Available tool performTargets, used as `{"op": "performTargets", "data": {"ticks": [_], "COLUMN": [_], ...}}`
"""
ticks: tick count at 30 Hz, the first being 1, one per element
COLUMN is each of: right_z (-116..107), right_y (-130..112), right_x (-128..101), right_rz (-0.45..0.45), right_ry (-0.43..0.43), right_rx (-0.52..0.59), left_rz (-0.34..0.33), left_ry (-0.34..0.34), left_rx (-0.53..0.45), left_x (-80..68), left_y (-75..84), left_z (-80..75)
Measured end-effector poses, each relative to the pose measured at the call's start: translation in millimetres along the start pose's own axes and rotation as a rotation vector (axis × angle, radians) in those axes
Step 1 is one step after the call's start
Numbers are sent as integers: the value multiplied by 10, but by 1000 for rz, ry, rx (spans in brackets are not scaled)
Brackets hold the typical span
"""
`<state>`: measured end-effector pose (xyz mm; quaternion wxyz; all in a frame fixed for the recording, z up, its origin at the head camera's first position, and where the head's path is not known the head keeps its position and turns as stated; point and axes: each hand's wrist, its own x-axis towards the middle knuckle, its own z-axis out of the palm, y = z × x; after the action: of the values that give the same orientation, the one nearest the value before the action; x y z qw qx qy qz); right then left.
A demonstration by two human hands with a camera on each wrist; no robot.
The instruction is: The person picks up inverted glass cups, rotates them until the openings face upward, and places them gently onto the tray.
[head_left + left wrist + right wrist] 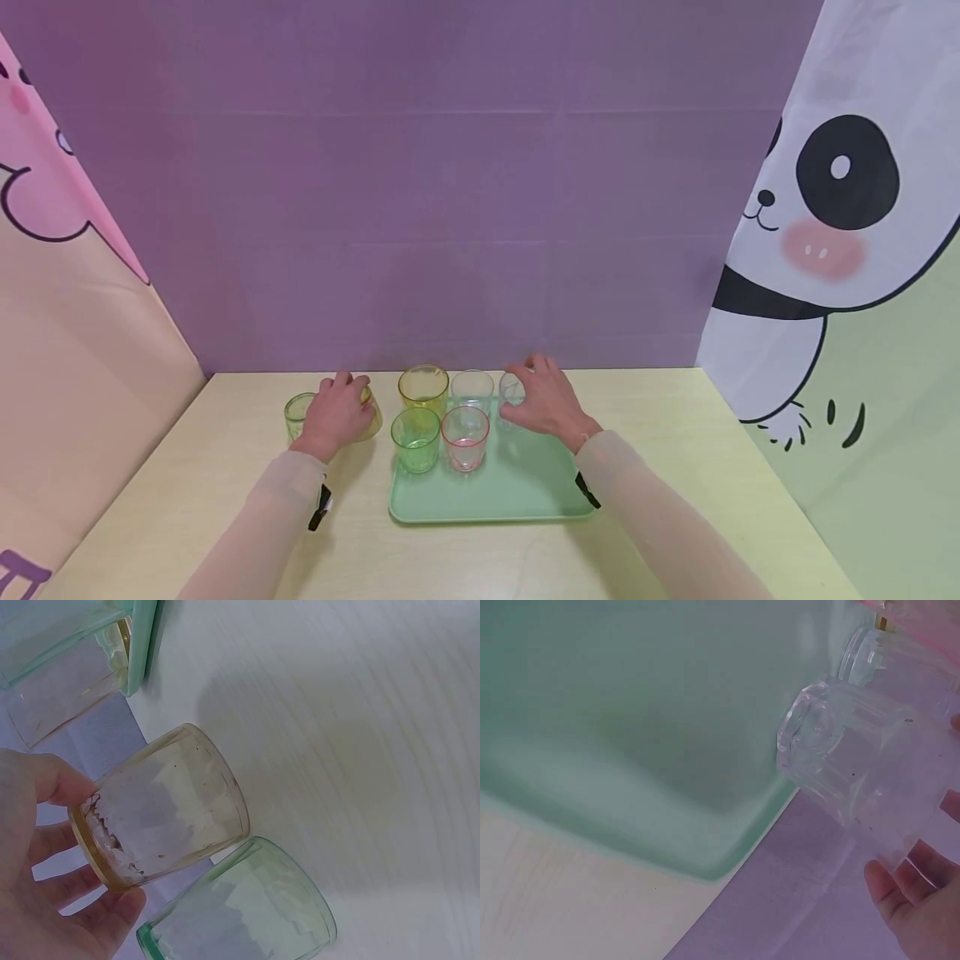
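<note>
My left hand (339, 417) grips an upside-down amber glass (165, 814) by its base, with the rim at the table. Close beside it, a green glass (251, 907) also stands upside down. Over the tray's back right part, my right hand (549, 402) holds a clear glass (862, 761) near its rim, thumb and fingers round it. This glass is upright, its base right at the green tray (517, 500). Upright on the tray are another amber glass (423, 385), a green tumbler (416, 442), a red-rimmed glass (465, 442) and a second clear glass (472, 387).
The tray lies on a pale wooden table (180, 508). A purple backdrop (450, 183) rises behind the table's back edge. Printed side panels flank it, with a panda (825, 267) on the right one.
</note>
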<state>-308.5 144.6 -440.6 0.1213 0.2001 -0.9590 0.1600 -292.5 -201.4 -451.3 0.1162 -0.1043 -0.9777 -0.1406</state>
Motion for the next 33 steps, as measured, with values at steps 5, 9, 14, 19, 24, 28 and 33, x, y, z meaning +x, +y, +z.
{"op": "performTargets", "data": {"ticks": [5, 9, 14, 19, 24, 28, 33], "right_z": [19, 42, 54, 45, 29, 16, -17], "right_y": [-14, -19, -31, -45, -60, -67, -65], "right_x": [21, 32, 33, 31, 25, 25, 20], "right_rz": [-4, 1, 4, 7, 23, 30, 29], "right_ry": [0, -8, -4, -18, -32, -47, -58], "right_rx": [6, -11, -20, -29, -19, -18, -2], "left_rz": [0, 10, 7, 1, 3, 2, -6], "left_ry": [15, 30, 27, 23, 29, 27, 0], "left_rx": [-2, -4, -6, -4, -3, -3, -6], "left_x": [3, 6, 6, 2, 2, 6, 10], "left_y": [0, -4, -7, -5, -15, -24, -32], "left_z": [6, 19, 36, 33, 43, 53, 29]}}
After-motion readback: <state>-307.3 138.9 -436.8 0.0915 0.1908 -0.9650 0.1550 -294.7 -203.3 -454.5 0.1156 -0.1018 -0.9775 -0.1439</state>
